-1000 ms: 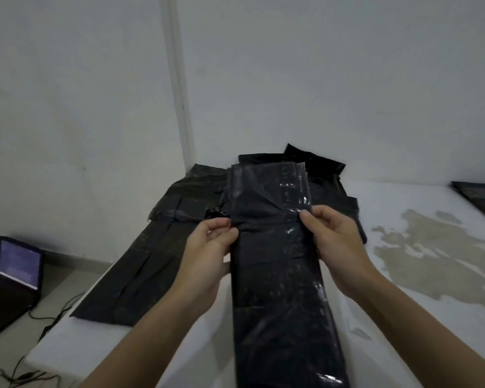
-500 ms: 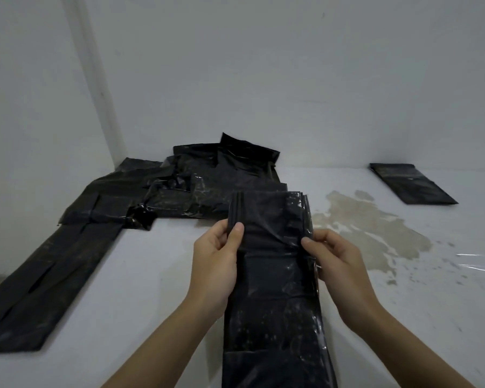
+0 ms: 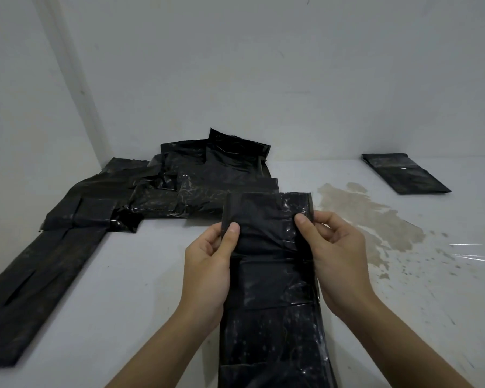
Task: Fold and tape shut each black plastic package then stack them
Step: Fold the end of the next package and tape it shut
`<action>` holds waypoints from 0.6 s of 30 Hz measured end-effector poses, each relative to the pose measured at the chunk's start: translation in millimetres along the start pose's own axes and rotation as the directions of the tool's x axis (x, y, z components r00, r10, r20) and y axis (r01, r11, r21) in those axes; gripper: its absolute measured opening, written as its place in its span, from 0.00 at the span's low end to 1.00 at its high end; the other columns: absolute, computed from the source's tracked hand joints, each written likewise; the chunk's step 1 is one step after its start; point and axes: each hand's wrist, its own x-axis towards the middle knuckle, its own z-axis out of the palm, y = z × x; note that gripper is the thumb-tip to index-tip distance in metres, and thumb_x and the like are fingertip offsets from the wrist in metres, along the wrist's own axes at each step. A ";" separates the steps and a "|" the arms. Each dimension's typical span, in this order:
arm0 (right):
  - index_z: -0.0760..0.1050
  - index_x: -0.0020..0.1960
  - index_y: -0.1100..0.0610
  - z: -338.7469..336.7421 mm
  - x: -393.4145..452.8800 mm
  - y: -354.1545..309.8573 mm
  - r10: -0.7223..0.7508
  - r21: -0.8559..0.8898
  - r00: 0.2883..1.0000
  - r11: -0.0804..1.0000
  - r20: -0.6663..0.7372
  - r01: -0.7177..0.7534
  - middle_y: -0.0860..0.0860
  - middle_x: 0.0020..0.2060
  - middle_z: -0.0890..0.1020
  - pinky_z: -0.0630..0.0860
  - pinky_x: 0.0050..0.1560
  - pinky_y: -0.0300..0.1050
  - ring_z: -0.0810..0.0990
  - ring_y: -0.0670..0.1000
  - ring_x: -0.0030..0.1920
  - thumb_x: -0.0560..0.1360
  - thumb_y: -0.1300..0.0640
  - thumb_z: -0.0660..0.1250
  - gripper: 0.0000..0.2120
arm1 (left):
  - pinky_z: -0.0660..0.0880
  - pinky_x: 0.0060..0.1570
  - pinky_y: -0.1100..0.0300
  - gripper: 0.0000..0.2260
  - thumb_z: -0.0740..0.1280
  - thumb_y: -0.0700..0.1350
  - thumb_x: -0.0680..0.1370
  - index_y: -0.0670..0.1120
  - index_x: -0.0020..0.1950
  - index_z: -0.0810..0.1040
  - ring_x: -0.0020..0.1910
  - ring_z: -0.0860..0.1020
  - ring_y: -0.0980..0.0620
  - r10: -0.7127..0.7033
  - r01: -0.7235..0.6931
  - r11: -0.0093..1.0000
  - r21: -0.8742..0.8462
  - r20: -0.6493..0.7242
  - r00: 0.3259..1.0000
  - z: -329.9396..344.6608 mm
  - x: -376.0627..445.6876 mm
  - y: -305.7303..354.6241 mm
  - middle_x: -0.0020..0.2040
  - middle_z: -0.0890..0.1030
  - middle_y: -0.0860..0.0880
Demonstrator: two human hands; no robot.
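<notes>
L hand (image 3: pixel 207 264) & R hand (image 3: pixel 336 253) each pinch the black package (image 3: pixel 269 275) near its top fold; thin, limp, slick plastic, best gripped at the 2 edges.

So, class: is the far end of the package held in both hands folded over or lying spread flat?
Folded over: the held package has its far end doubled back, thumbs pinching the fold.

held package (image 3: pixel 272 275) runs off the bottom edge, its lower end unseen
</notes>
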 end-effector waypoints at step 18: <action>0.78 0.45 0.60 4.1 2.4 1.0 0.031 0.014 0.999 0.999 -0.028 -0.030 0.56 0.37 0.85 0.80 0.46 0.51 0.84 0.54 0.40 0.76 0.60 0.66 0.04 | 0.80 0.45 0.58 0.10 0.62 0.44 0.79 0.42 0.54 0.80 0.49 0.83 0.49 -0.026 0.025 0.998 -0.059 -0.017 1.000 1.5 -1.1 2.5 0.48 0.85 0.45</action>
